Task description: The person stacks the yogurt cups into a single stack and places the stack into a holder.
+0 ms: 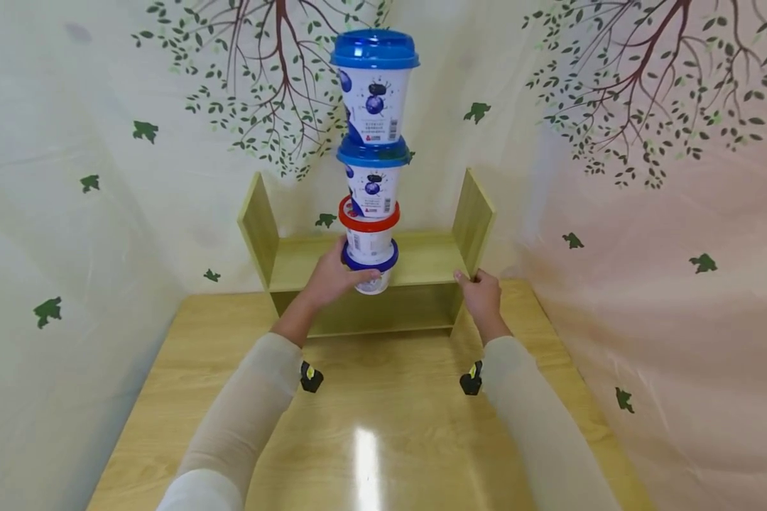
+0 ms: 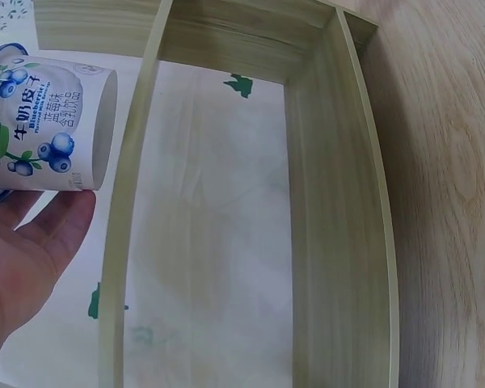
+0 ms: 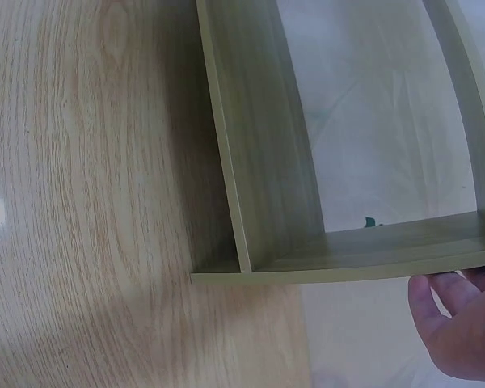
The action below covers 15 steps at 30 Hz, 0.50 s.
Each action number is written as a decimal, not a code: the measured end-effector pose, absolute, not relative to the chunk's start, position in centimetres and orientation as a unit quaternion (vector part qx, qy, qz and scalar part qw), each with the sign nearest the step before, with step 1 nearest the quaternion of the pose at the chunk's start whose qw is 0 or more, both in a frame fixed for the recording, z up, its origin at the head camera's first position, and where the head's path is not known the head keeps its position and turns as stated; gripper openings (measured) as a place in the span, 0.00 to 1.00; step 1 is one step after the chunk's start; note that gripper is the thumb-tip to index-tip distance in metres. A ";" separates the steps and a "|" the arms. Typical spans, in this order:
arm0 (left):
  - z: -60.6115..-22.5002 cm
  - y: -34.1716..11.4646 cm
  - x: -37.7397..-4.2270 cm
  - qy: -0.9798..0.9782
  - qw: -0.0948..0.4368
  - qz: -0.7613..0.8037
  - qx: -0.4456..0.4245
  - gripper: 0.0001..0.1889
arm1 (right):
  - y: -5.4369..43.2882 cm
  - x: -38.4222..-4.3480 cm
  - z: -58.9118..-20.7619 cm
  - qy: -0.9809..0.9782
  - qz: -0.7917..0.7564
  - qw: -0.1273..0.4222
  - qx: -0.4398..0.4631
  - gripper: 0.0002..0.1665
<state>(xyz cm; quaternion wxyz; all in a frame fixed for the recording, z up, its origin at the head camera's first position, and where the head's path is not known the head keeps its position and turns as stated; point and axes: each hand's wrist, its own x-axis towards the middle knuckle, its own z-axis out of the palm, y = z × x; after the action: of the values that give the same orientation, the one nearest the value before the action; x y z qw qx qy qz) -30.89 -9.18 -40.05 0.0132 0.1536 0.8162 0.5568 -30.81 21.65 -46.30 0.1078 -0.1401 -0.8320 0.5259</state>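
A column of lidded cups stands upright in the head view: a top cup (image 1: 376, 103) and second cup (image 1: 372, 190) with blue lids, a red-lidded cup (image 1: 368, 245), and a bottom cup (image 1: 373, 286) with a dark blue lid. My left hand (image 1: 332, 279) grips the bottom cup, thumb across its front. A blueberry-print cup (image 2: 44, 121) shows in the left wrist view, its base apart from the shelf board (image 2: 133, 162). With my right hand (image 1: 483, 298) I hold the right side panel (image 1: 474, 220) of a wooden shelf (image 1: 422, 261); some fingertips are hidden.
The shelf stands at the back of a wooden table (image 1: 371, 397), its left side panel (image 1: 260, 227) rising beside the cups. A leaf-printed cloth (image 1: 645, 248) hangs behind and at both sides. A black wrist device (image 1: 311, 377) sits under the left sleeve, another (image 1: 471, 380) by the right.
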 end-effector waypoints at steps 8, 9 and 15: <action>-41.0 -9.0 -32.1 0.818 0.005 0.555 0.154 0.53 | 21.5 -30.7 -46.4 -0.820 0.546 0.106 -0.138 0.26; -41.1 -9.0 -32.3 0.818 0.005 0.554 0.153 0.54 | 21.5 -30.7 -46.4 -0.820 0.546 0.105 -0.138 0.26; -41.2 -8.8 -33.4 0.820 -0.001 0.552 0.152 0.55 | 21.4 -31.0 -46.4 -0.821 0.542 0.109 -0.140 0.26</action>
<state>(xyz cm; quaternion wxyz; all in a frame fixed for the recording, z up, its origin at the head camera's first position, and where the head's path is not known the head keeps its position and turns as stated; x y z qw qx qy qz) -33.36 -8.83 -41.25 -0.0013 0.1521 0.8196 0.5524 -30.96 21.45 -46.44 0.1086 -0.1396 -0.8215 0.5422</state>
